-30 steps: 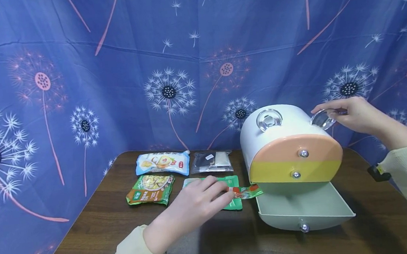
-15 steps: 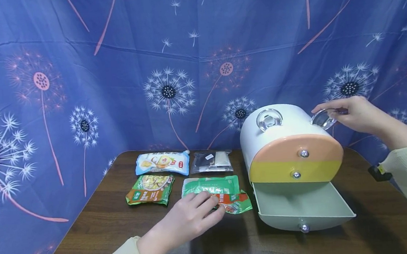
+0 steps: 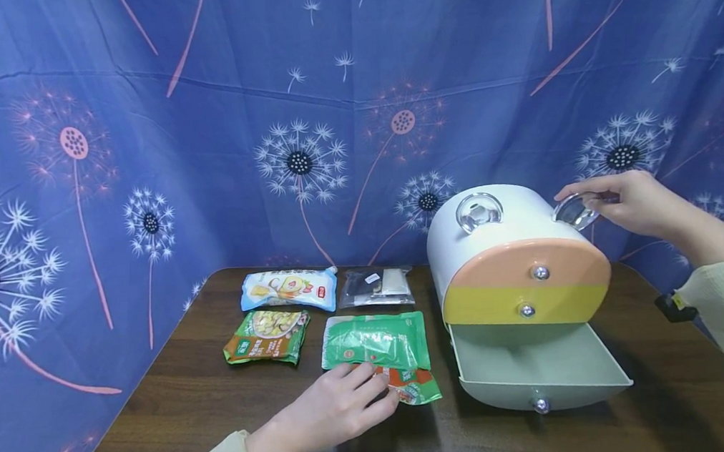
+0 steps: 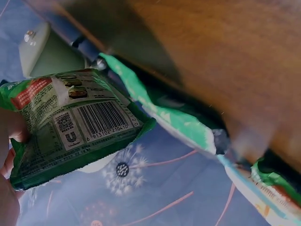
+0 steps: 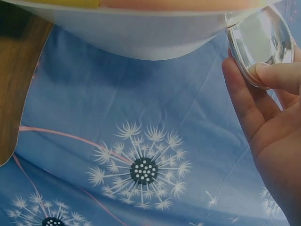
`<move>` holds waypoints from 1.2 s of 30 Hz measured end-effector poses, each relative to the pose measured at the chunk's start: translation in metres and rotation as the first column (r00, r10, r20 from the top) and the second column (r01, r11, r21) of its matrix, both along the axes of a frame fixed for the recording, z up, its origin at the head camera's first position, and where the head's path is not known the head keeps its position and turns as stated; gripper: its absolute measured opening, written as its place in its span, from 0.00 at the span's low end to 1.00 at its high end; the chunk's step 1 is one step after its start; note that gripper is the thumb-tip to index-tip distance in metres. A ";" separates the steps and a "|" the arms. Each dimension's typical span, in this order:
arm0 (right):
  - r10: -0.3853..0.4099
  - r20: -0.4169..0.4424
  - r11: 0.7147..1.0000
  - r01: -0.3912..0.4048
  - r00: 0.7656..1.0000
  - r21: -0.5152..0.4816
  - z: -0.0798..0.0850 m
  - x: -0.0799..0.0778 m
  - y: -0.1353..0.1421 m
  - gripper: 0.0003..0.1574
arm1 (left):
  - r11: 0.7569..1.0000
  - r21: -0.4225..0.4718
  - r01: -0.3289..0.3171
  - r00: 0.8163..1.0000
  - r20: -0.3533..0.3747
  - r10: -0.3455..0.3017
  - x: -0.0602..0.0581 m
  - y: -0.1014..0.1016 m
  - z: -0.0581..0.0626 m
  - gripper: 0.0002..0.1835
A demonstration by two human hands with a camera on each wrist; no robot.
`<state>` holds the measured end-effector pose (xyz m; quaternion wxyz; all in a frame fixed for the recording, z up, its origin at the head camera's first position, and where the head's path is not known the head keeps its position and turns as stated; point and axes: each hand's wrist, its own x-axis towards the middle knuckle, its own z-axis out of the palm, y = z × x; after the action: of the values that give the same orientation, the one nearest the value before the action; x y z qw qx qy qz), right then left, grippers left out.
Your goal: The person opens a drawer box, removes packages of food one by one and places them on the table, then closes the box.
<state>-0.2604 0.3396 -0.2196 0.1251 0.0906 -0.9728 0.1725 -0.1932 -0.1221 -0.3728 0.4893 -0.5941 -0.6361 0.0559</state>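
Note:
My left hand [image 3: 335, 408] holds a red and green food packet [image 3: 420, 387] just in front of a flat green packet [image 3: 378, 339]. In the left wrist view the food packet [image 4: 70, 110] shows its barcode side, and the fingers grip one end of it. My right hand [image 3: 641, 205] pinches a shiny silver round ear [image 3: 570, 209] on the white drawer box [image 3: 510, 220]. The right wrist view shows thumb and fingers on either side of the ear [image 5: 261, 42]. The box's pale green bottom drawer [image 3: 535, 361] is pulled out; its orange and yellow drawers are closed.
On the wooden table [image 3: 179, 428], left of the box, lie a blue and white packet [image 3: 290, 291], a green and brown food packet [image 3: 268, 337] and a clear plastic bag [image 3: 377, 287] with dark and white contents. A blue dandelion-print cloth [image 3: 352, 112] hangs behind.
My left hand has drawn the red and green packet left and toward me, away from the drawer, uncovering the flat green packet. My right hand stays on the silver ear.

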 end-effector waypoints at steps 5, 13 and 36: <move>-0.006 0.008 1.000 0.006 1.000 -0.003 0.000 0.000 0.001 0.20 | 0.999 -0.033 0.021 0.998 0.054 -0.019 0.003 0.001 -0.004 0.13; 0.006 -0.004 1.000 -0.006 1.000 -0.014 0.000 0.000 0.000 0.20 | 0.995 -0.098 0.006 0.994 0.112 0.005 0.005 0.000 -0.017 0.15; 0.019 -0.026 1.000 -0.019 0.999 -0.017 -0.002 0.000 0.002 0.20 | 0.909 -0.414 0.055 0.914 0.388 0.121 0.017 -0.010 -0.039 0.10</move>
<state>-0.2603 0.3414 -0.2216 0.1369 0.1010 -0.9687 0.1810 -0.1761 -0.1320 -0.4116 0.2081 -0.6719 -0.7069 0.0744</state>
